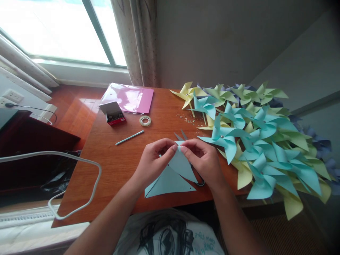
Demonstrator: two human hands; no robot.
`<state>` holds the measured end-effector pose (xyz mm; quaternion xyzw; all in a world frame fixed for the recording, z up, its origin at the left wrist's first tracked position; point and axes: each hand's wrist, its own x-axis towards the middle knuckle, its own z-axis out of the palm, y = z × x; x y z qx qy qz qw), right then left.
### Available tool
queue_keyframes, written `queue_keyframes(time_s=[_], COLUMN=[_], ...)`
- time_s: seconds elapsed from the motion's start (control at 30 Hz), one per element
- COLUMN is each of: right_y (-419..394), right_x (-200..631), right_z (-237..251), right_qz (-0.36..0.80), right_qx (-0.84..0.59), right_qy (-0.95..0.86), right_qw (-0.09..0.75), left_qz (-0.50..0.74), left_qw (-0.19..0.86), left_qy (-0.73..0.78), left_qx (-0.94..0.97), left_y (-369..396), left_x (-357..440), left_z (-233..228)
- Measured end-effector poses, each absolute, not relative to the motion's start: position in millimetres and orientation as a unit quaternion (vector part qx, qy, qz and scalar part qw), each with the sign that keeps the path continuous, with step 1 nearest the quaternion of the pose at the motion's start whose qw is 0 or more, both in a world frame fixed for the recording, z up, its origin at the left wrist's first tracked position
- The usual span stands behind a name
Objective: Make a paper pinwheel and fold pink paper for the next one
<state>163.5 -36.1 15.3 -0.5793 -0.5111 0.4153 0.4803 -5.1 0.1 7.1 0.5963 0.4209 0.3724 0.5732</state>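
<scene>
The wooden bench (pixel 117 166) carries everything, so places here are given from the light blue paper sheet (pixel 170 179) at its near edge. To the right of the sheet a big heap of finished paper pinwheels (pixel 255 145), blue, yellow and green, spills over the bench's right side. Beyond the sheet to the left lie a pink folder (pixel 130 97), a small red box (pixel 113 113), a tape roll (pixel 145 120) and a thin blue stick (pixel 129 137).

The sheet lies flat with cut corners, its far tip lifted. The left hand (pixel 154 161) and the right hand (pixel 203 159) meet at that tip, both pinched shut on the paper, equally near. Scissors (pixel 183 136) lie partly hidden just behind the hands.
</scene>
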Motion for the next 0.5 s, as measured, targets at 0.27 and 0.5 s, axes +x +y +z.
queue_keyframes(time_s=[0.27,0.5], right_y=[-36.8,-36.8], right_x=[164.5,163.2], right_z=[13.1,12.8], right_qz=[0.405,0.393], right_qx=[-0.576,-0.58], right_qy=[-0.513,-0.522], right_qw=[0.491,0.487], left_qz=[0.387,0.388], left_qw=[0.583,0.607], left_qy=[0.416,0.411], left_qx=[0.581,0.559], left_y=[-0.2,0.0], left_x=[-3.7,-3.0], left_z=[6.9,5.3])
